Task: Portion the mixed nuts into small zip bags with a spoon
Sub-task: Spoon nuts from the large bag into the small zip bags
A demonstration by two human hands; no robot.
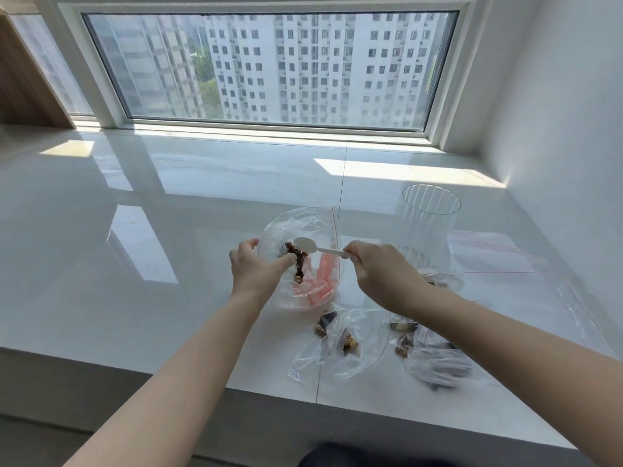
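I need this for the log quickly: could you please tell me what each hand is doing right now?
Left hand: grips the rim of the clear plastic zip bag.
Right hand: pinches the handle of the small white plastic spoon.

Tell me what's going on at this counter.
A person is bagging mixed nuts. The left hand holds a zip bag open; the right hand holds a white spoon at its mouth, with nuts inside. Two filled bags lie nearer, and a glass jar stands to the right.

Clear ribbed jar [427, 220], seemingly empty.
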